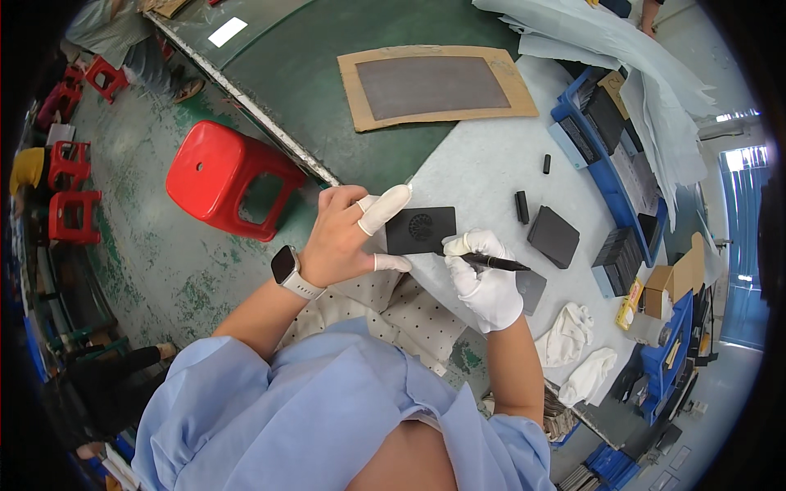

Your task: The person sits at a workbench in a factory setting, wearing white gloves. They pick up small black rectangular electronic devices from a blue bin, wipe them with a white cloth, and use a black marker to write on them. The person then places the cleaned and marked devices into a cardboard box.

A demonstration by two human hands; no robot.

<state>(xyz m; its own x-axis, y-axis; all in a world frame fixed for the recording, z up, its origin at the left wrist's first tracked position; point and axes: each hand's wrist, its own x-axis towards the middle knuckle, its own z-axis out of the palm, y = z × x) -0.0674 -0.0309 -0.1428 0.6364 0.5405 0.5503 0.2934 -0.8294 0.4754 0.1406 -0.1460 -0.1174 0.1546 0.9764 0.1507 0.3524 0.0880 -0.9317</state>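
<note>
My left hand [336, 233], with white covers on the thumb and a finger and a watch on the wrist, grips the left side of a flat black plate [442, 222]. A round dark emblem marks the plate's face. In a white glove, my right hand [489, 288] is closed around a black pen [506, 263], with one end beside the plate's lower right edge. Whether the pen touches the plate, I cannot tell. Partly behind the right hand lies a grey plate [532, 290]. Farther right are a stack of dark plates [554, 237] and a black cylinder [521, 208].
A cardboard-framed grey sheet [434, 86] lies on the green tabletop. Blue trays [610, 192] of dark plates line the right side, near a cardboard box [663, 290]. White gloves [566, 334] lie at the near edge. A red stool [217, 176] stands left.
</note>
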